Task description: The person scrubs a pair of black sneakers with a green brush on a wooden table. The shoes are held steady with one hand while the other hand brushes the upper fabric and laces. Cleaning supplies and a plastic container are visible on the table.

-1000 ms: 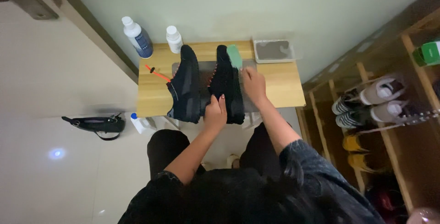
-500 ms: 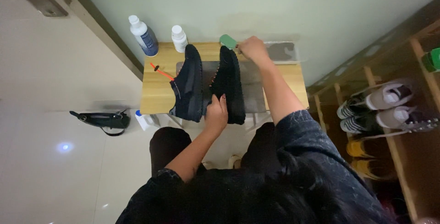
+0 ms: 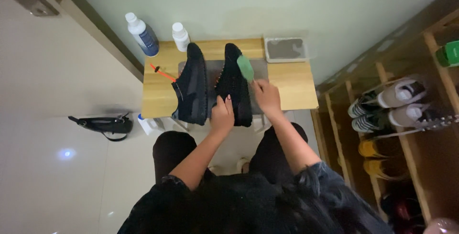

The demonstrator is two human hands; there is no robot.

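Reaching forward from the lap, both forearms stretch over the near edge of the wooden surface [image 3: 291, 83]. The left hand [image 3: 222, 114] is clenched around the heel end of the right-hand black shoe [image 3: 233, 85], fingers curled over its near rim, pinning it in place. The right hand [image 3: 267, 97], just beside the left and a little farther out, grasps the handle of a green brush [image 3: 245, 67], whose head tilts away from the hand and lies against the outer side of the same shoe near its middle. A second black shoe [image 3: 192, 84] stands just left of the left hand, touching or nearly touching the held one; the two rest on a grey mat [image 3: 260, 73] that the shoes mostly cover. Beyond the right hand sits a shallow grey tray [image 3: 285, 50]. Far past the left hand stand a blue-labelled bottle [image 3: 141, 35] and a small white bottle [image 3: 180, 38], with an orange tool [image 3: 162, 72] nearer. The brush's bristles are hidden, and the dim light blurs the shoes' details.
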